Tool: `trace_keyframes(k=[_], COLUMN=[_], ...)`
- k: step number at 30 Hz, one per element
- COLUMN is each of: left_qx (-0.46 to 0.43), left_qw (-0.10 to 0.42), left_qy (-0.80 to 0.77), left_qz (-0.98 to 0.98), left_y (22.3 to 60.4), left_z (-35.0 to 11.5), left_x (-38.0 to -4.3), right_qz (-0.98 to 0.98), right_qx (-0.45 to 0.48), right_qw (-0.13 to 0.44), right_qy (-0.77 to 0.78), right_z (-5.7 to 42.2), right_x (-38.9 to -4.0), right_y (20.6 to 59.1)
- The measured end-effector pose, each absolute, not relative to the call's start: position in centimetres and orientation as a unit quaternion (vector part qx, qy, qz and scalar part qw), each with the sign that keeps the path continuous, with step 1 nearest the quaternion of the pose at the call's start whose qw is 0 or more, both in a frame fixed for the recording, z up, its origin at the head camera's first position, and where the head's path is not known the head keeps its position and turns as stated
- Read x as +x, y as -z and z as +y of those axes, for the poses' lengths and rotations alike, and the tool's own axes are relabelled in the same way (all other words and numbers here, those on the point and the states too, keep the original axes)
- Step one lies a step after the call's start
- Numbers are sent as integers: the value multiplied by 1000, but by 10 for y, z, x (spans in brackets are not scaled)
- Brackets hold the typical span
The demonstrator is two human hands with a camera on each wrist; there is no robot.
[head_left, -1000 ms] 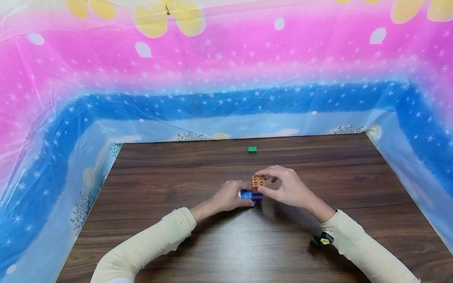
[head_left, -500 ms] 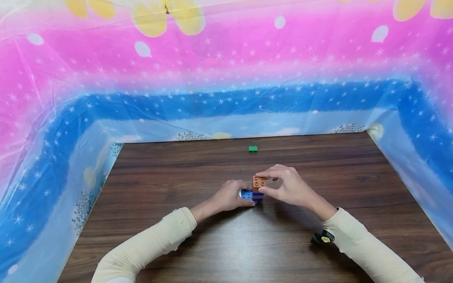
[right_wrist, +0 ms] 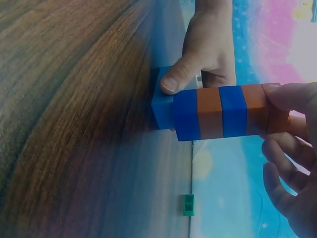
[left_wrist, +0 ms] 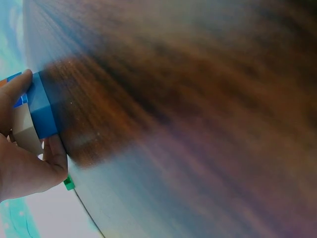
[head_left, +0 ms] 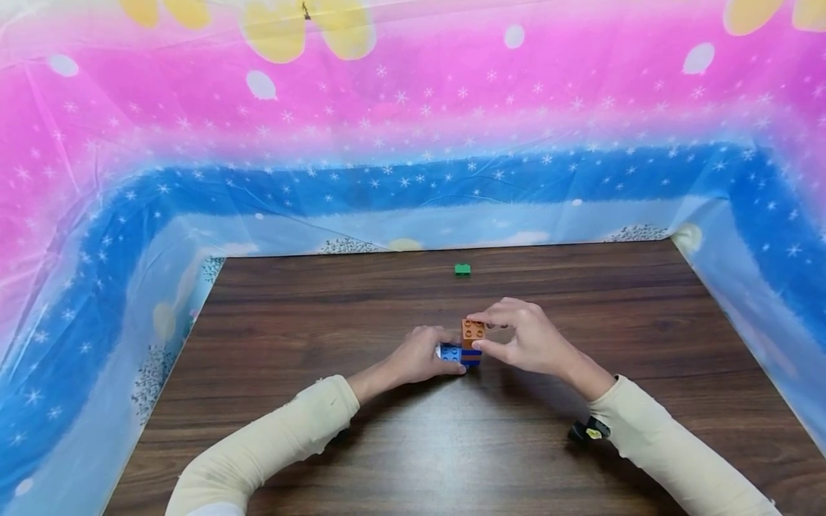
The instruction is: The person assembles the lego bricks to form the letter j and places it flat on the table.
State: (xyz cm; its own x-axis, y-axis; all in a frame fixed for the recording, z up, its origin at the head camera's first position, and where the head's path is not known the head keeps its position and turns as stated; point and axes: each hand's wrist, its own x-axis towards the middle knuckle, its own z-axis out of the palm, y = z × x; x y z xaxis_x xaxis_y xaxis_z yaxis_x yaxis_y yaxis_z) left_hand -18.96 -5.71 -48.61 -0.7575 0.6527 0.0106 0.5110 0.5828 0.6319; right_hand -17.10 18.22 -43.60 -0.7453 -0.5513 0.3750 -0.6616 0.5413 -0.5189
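A tower of alternating blue and orange toy bricks stands upright on the table, beside or partly on a light blue brick. Its topmost orange brick shows round studs. The thumb and a finger of my right hand pinch that top brick from the right. My left hand grips the light blue brick low down, thumb on the near side and fingers behind. Against the light blue brick lies a whitish block, mostly covered by my left hand. How the lowest bricks join is hard to tell.
A small green brick lies near the back edge of the dark wooden table. Printed pink and blue cloth hangs behind and at both sides. A black band sits at the right wrist.
Both hands and the bricks keep practically the same pose. The head view has only shifted very slightly.
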Motion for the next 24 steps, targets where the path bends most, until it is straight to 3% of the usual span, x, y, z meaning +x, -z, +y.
trace_keyframes(k=[24], left_qx=[335], left_qw=[105], left_qy=[-317], left_qz=[881], left_y=[485], left_z=[-57], left_x=[-189], right_qz=[-870], right_qx=[315], right_qw=[44], right_qy=[-377], right_z=[180], right_x=[-171], right_y=[441])
